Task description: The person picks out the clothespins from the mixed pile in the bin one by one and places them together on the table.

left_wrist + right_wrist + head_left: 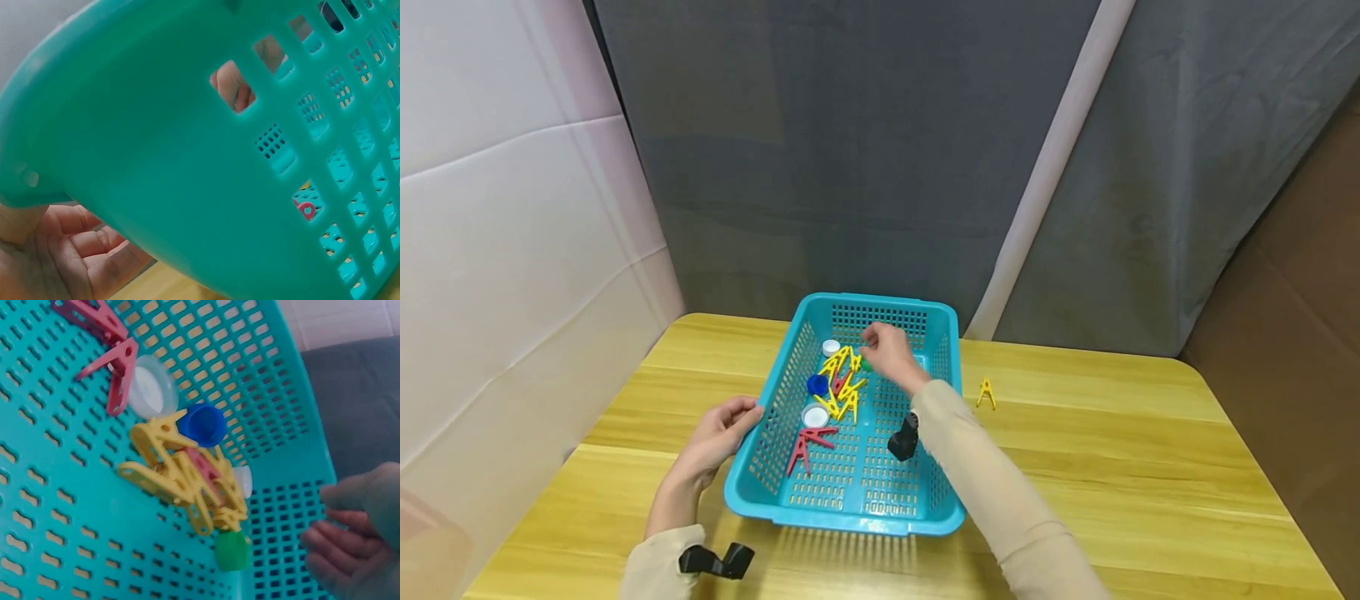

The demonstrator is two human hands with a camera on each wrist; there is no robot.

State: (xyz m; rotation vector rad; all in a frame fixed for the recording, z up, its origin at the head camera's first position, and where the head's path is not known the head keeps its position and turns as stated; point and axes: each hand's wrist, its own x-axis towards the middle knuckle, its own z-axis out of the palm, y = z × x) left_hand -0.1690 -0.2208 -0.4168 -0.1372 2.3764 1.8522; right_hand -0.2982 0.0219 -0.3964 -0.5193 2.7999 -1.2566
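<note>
A turquoise plastic basket (850, 522) stands on the wooden table. My left hand (718, 437) holds its left rim; in the left wrist view that hand's curled fingers (81, 250) show below the rim. Over the far part of the basket hovers my right hand (891, 354), its fingers loosely bent with nothing between them. Below it lies a green cap (231, 551), beside a heap of yellow clothespins (165, 472) with a red clothespin (205, 472) among them. Also inside are a blue cap (206, 425), a clear-rimmed white lid (816, 417), a white cap (831, 347) and red clothespins (808, 444).
One yellow clothespin (986, 393) lies on the table (1120, 450) to the right of the basket. A grey cloth (850, 167) hangs behind the table, with a pale wall (512, 250) at the left and a brown panel (1285, 292) at the right.
</note>
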